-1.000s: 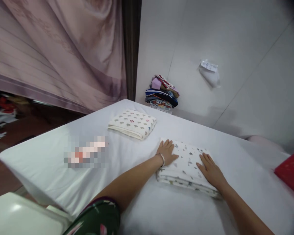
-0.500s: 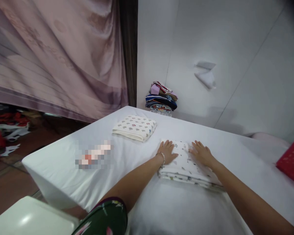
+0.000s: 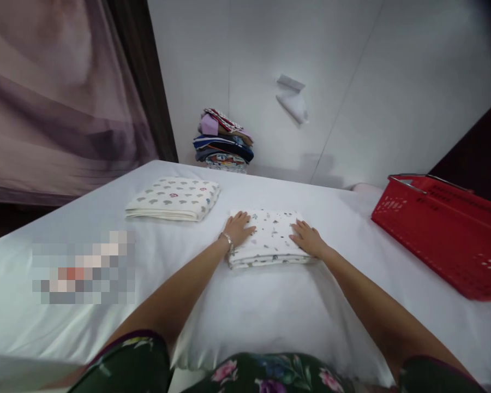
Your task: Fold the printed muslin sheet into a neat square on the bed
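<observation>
A folded white cloth with a small scattered print [image 3: 272,234] lies flat in front of me on the white-covered table [image 3: 270,305]. On its left side rests my left hand [image 3: 238,228], palm down with the fingers spread and a bracelet at the wrist. My right hand [image 3: 309,238] lies open on the cloth's right edge, fingers stretched toward its middle. Neither hand grips the fabric. Beyond my left hand sits a second folded cloth [image 3: 174,197], cream with grey shapes and a few red ones.
To the right stands a red plastic basket [image 3: 437,234] with a metal handle. Stacked folded clothes [image 3: 224,143] are at the far edge by the white wall [image 3: 311,43]. A blurred-out item [image 3: 84,267] lies on the left; a pink curtain [image 3: 53,109] hangs behind.
My view has turned right, bringing the red basket further in. Both hands stay flat on the printed cloth, the right one now nearer its right edge.
</observation>
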{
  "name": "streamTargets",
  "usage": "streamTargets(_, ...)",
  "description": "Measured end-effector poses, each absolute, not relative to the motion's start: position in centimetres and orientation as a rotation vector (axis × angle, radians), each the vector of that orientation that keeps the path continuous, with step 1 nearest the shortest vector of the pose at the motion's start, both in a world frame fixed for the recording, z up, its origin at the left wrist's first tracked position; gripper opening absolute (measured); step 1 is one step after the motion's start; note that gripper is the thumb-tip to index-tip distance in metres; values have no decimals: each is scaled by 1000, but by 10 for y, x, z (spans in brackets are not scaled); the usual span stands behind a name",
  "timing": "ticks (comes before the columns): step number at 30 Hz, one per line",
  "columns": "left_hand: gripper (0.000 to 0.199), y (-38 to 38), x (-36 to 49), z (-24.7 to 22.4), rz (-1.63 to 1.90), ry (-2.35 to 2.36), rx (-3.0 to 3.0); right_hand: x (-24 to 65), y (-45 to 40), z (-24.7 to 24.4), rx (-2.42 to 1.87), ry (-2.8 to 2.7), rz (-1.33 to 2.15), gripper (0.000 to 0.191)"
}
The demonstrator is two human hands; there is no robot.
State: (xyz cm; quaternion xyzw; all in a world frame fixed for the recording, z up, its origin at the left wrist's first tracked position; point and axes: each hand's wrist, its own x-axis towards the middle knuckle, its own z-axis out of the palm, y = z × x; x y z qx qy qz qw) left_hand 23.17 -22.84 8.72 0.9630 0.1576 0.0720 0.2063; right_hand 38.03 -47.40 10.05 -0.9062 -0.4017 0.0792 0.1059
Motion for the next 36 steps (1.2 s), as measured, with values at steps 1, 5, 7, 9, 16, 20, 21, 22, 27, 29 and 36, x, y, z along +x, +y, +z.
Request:
streamTargets(1, 52, -229, 227, 88, 221, 446, 2668, 374, -488, 99, -2619, -1134, 259, 57)
streamTargets(5, 43, -238, 193, 91, 423, 411, 2616, 350, -542, 86, -2351, -901, 267, 58)
streamTargets(7, 35, -246, 173, 93, 567, 306, 2586, 340, -559, 79, -2251, -821, 186, 54)
streamTargets(9, 30, -254, 156, 95, 668, 195, 2557, 331, -568, 76, -2190, -785, 82, 50)
streamTargets(16, 24, -270, 140, 93, 622, 29, 2676, 314, -551, 91, -2168, -1240, -284, 30)
streamTargets(20, 24, -271, 143, 91, 625, 45, 2688, 315, -535, 102, -2262, -1434, -307, 28)
streamTargets(21, 24, -272, 143, 91, 629, 47, 2687, 316, -532, 103, -2273, -1452, -294, 27)
streamTargets(22, 24, -272, 144, 91, 633, 50, 2687, 317, -530, 102, -2278, -1457, -282, 27)
streamTargets(27, 25, -273, 145, 92, 645, 54, 2705, 319, -527, 90, -2242, -1315, -312, 27)
streamTargets(29, 27, -274, 145, 93, 651, 44, 2707, 318, -528, 85, -2208, -1267, -355, 27)
streamTargets(36, 25, -273, 145, 94, 642, -128, 2800, 313, -532, 81, -2114, -1387, -375, 22)
